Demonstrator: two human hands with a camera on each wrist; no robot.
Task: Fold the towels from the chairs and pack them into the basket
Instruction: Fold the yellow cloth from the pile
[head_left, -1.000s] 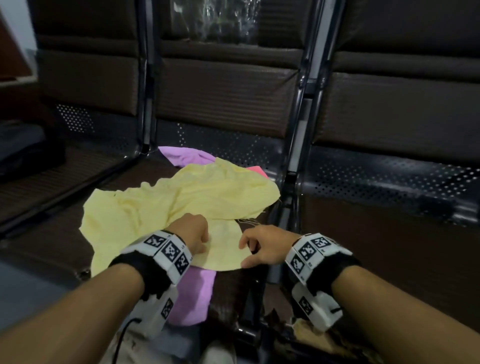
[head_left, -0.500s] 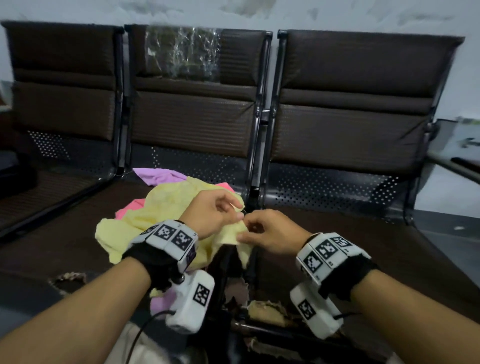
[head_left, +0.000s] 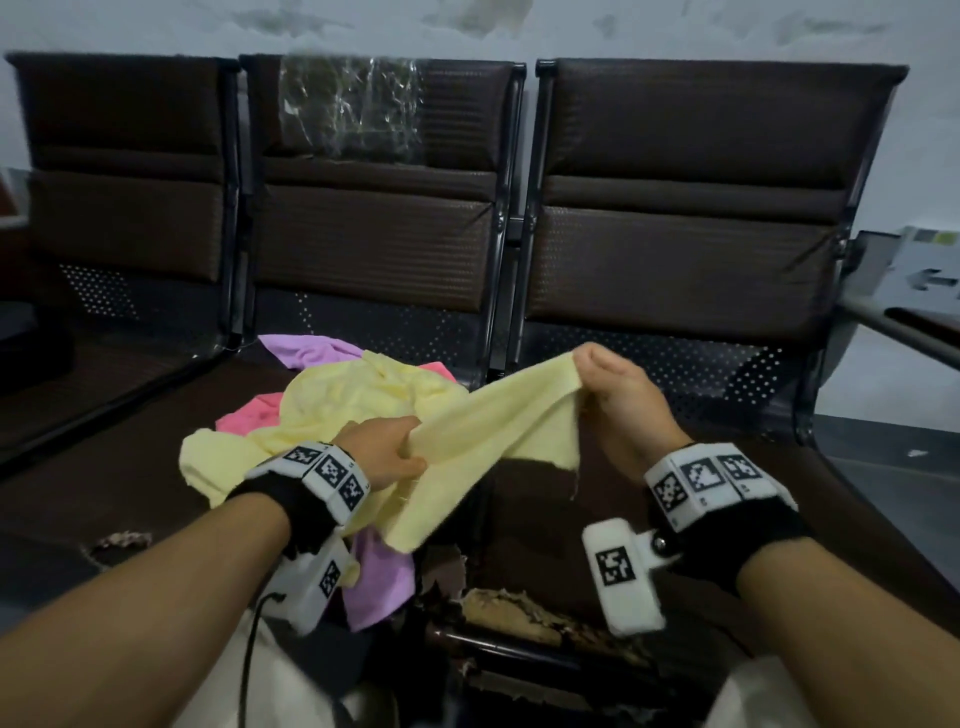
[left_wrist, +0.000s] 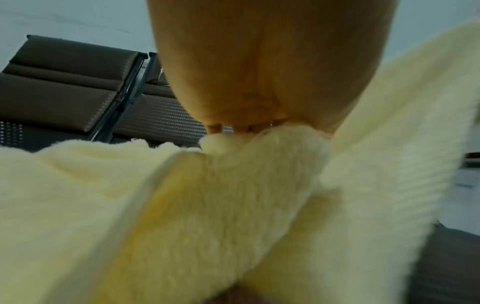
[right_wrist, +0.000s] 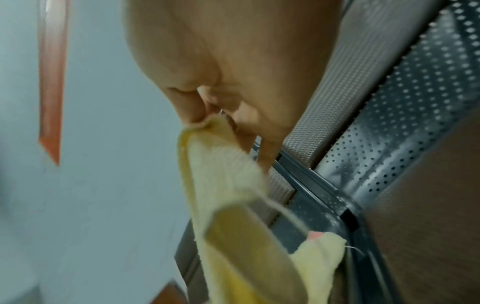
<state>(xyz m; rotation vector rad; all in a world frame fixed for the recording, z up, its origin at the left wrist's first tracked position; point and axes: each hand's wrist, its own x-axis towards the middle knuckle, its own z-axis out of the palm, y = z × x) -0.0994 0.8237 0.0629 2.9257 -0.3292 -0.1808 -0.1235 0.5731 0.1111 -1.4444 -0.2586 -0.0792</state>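
While both hands pinch it, yellow towel (head_left: 488, 421) spreading step: right hand (head_left: 610, 395) lifts corner, left hand (head_left: 387, 449) grips edge; next needs second corner found, cloth squared

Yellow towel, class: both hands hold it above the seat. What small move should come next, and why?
Probably slide the left hand along the edge toward the far corner. The right hand pinches a corner of the yellow towel, but the left's grip is mid-cloth, and the rest lies bunched on the pink towel, so it cannot yet be spread.
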